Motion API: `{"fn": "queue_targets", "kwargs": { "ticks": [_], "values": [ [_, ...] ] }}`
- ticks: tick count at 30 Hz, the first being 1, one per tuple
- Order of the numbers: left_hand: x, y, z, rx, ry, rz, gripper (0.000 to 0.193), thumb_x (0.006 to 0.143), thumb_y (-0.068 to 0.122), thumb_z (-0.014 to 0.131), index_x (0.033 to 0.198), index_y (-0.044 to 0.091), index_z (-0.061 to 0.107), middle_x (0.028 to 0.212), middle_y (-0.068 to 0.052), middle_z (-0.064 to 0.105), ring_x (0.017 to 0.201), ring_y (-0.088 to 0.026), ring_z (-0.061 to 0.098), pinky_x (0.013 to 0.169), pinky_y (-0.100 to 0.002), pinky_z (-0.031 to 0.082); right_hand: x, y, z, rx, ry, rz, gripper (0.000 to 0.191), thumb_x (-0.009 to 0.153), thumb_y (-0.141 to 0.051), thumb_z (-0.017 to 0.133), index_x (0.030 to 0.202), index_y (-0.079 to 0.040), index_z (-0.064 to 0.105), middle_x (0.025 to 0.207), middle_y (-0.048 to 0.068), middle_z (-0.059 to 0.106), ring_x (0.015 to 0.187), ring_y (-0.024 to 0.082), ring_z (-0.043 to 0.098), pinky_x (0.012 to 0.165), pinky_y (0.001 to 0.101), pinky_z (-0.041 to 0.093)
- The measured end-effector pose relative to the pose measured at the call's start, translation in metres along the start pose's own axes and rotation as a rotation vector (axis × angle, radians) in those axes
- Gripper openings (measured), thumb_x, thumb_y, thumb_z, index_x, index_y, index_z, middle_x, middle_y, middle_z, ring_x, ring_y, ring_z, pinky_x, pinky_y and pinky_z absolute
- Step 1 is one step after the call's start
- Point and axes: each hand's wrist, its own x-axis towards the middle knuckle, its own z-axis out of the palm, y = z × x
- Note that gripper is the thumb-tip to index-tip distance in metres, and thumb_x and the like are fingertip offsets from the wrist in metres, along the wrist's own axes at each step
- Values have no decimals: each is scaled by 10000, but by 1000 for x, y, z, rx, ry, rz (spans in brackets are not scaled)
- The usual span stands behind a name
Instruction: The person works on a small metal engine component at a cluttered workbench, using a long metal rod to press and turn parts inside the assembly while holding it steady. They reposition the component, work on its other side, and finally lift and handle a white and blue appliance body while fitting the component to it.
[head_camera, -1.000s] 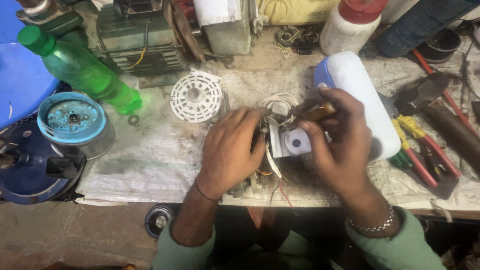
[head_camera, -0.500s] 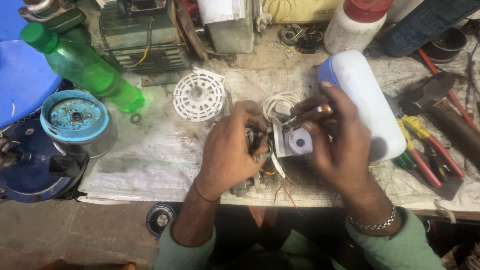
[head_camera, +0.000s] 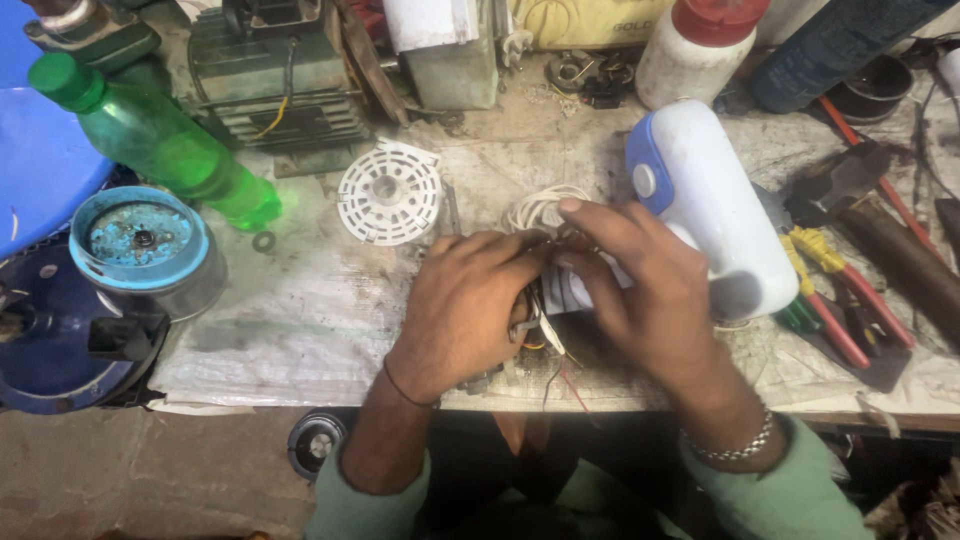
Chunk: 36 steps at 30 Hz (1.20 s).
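Left hand (head_camera: 465, 305) curled knuckles-up over a small wired part (head_camera: 540, 320) at the front edge of the bench (head_camera: 330, 330), fingers closed round it; right hand (head_camera: 640, 290) cupped over the same part from the other side, index finger stretched toward a coil of white wire (head_camera: 540, 208) — grip closed, though the part itself mostly hidden between the two palms; thin red, black and yellow leads trailing from it over the bench edge. Just right of the hands, touching the right wrist's side, a white and blue appliance housing (head_camera: 715, 200) lying tilted; beyond it, pliers with red and yellow handles (head_camera: 830, 300). Just behind the left hand, a white slotted disc (head_camera: 390, 192) lying flat; farther left, a green plastic bottle (head_camera: 160, 140) on its side and a round metal cup with a blue rim (head_camera: 145, 245) — well apart from the hands; at the back, a green finned motor (head_camera: 280, 90) and a white jar with a red cap (head_camera: 700, 50).
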Motion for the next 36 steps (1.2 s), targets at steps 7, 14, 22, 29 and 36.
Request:
{"fn": "queue_targets", "kwargs": {
  "ticks": [7, 14, 22, 29, 36],
  "values": [
    [1, -1, 1, -3, 26, 17, 519, 673, 76, 751, 1189, 77, 696, 1245, -44, 702, 1063, -263, 667, 899, -455, 460, 14, -7, -6, 101, -63, -3, 568, 937, 103, 668, 1462, -88, 564, 1131, 112, 712, 973, 256, 749, 839, 348, 601],
    [3, -1, 3, 34, -86, -49, 503, 691, 90, 788, 1188, 94, 713, 1201, -42, 705, 1012, -253, 677, 885, -459, 462, 19, -10, -4, -43, -27, 53, 556, 878, 36, 791, 1384, -66, 584, 1038, 139, 719, 950, 311, 706, 983, 463, 527],
    [2, -2, 2, 13, -42, -18, 521, 655, 92, 806, 1168, 79, 716, 1217, -55, 707, 1039, -259, 681, 911, -455, 457, 17, -6, -7, 58, -48, 27, 534, 937, 95, 706, 1411, -123, 594, 1172, 115, 726, 1033, 256, 750, 880, 357, 598],
    [4, 0, 1, 24, -66, -32, 488, 654, 73, 791, 1137, 84, 722, 1228, -49, 709, 1030, -253, 684, 916, -449, 462, 17, -4, -6, 40, -38, -17, 577, 918, 68, 739, 1438, -64, 527, 1103, 116, 689, 980, 276, 712, 850, 382, 572],
    [2, -2, 1, 3, -17, -2, 516, 658, 80, 790, 1169, 72, 718, 1236, -55, 712, 1051, -257, 688, 926, -444, 463, 17, -6, -8, -120, -45, -8, 566, 881, -11, 830, 1384, -101, 586, 1022, 119, 687, 882, 273, 690, 763, 395, 545]
  ]
}}
